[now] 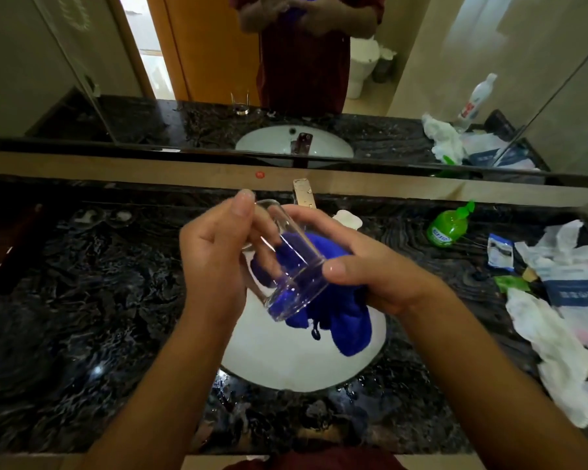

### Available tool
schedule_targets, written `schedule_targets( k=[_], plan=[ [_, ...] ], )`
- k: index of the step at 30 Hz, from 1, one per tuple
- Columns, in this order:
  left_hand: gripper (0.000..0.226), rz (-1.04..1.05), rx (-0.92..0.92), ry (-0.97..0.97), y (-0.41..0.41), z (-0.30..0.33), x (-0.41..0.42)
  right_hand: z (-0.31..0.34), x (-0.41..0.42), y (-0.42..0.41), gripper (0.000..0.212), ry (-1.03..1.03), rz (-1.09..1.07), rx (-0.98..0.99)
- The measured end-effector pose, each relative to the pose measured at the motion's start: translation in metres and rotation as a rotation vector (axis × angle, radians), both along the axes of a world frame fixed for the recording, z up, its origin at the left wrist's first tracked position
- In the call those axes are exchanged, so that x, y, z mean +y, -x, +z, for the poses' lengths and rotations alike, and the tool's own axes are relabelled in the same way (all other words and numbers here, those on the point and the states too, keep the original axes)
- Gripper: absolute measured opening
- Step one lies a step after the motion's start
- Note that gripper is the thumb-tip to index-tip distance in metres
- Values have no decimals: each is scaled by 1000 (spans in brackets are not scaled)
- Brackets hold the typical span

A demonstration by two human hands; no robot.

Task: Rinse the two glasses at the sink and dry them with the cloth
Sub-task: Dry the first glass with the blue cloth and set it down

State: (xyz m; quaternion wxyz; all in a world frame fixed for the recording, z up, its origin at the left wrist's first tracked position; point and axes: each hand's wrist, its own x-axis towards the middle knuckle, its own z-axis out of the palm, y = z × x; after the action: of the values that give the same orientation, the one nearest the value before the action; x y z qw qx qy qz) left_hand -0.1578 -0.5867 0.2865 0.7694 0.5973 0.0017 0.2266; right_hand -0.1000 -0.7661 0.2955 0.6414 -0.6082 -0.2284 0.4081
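Drying step, first glass, by my reading. Clear cylindrical drinking glass [286, 262] is held tilted over the white oval sink basin [286, 364], between both hands. Long axis runs from the rim at about 11 o'clock to the thick base at about 5 o'clock, base nearest the camera.

Left hand [214, 256] grips the rim end, fingers curled round the mouth with the thumb up. Right hand [364, 269] is clamped on a bunched deep-blue terry cloth [336, 317], thumb pressed at the glass wall near the base. The cloth lies behind and under the glass, at 4 o'clock from it, a tail hanging into the basin.

Both hands touch the glass; the right is nearer the base.

A second glass shows only in the mirror reflection [240, 103], on the black marbled worktop [82, 300] at about 11 o'clock.

Brass-coloured tap [304, 193] at 12 o'clock; no water seen running.
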Motion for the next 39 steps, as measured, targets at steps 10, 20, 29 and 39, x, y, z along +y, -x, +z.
schedule_targets(
  k=[10, 20, 29, 39],
  plan=[
    [23, 157, 94, -32, -5, -2, -12, -2, -10, 7, 99, -71, -62, -105],
    [46, -5, 265, 27, 2, 3, -16, -11, -7, 15, 79, -66, -290, -256],
    [65, 2, 227, -122, 34, -16, -32, -7, 1, 16, 86, -69, -638, -473],
    [63, -108, 222, 207, 20, -18, -28, 0, 4, 40, 83, 52, -499, -704]
  ],
)
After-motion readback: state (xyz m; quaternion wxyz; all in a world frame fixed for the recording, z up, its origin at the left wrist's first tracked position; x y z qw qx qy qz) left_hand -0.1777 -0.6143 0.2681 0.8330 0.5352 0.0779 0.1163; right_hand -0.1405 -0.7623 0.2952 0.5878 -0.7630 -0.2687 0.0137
